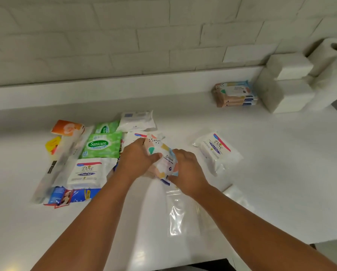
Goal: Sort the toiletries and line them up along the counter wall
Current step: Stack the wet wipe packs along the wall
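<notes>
Both hands hold one patterned wet-wipes pack (163, 155) just above the white counter (261, 192). My left hand (138, 157) grips its left side and my right hand (187, 171) grips its right side. A loose pile lies to the left: two green Sanicare packs (101, 145), a white Dove pack (86, 173), a plain white pack (137, 120), an orange packet (67, 127), a yellow item (53, 144), a long frosted sleeve (60, 165) and blue sachets (73, 195). Another Dove pack (217, 150) lies to the right. A stack of matching patterned packs (234, 93) sits by the wall.
White tissue packs (285, 89) and paper rolls (328, 55) are stacked at the back right against the tiled wall (124, 36). A clear zip bag (183, 210) lies flat on the counter under my forearms. The counter's front edge runs along the bottom right.
</notes>
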`<state>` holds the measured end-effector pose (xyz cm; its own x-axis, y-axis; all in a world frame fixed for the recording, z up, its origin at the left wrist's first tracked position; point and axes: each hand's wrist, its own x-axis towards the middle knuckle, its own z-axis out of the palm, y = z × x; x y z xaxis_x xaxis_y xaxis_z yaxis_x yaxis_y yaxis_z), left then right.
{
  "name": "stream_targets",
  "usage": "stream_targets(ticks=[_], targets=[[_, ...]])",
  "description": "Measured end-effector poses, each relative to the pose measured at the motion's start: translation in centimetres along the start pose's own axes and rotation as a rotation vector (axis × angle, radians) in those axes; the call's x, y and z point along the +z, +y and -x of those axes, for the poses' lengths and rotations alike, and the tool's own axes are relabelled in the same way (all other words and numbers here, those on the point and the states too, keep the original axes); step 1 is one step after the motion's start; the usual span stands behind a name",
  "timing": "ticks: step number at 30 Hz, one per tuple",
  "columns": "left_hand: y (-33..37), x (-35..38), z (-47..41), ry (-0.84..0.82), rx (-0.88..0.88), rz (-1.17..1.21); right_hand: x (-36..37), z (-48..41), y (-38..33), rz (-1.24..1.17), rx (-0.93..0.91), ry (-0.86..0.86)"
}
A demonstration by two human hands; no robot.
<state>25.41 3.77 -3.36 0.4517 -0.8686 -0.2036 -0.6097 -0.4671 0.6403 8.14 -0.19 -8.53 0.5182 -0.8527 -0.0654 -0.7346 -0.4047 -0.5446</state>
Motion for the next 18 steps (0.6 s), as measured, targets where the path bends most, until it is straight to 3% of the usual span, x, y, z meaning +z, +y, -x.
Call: stream_targets(ticks=[3, 8, 14, 18], targets=[[0.5, -0.2, 0.3, -0.073, 0.013, 0.102, 0.4, 0.2, -0.1, -0.102, 0.045, 0.002], [2.1, -1.7, 0.3, -0.007, 0.066, 0.217, -0.3, 0.3, -0.3, -0.477, 0.184, 0.046], [5.3, -2.8, 0.2, 0.019, 0.025, 0.669, -4.7, 0.5, -1.4, -0.959, 0.237, 0.217], [6.7, -1.6, -0.6, -0.046, -0.018, 0.756, -8.4, 0.6, -0.7, -1.263, 0.302, 0.205]])
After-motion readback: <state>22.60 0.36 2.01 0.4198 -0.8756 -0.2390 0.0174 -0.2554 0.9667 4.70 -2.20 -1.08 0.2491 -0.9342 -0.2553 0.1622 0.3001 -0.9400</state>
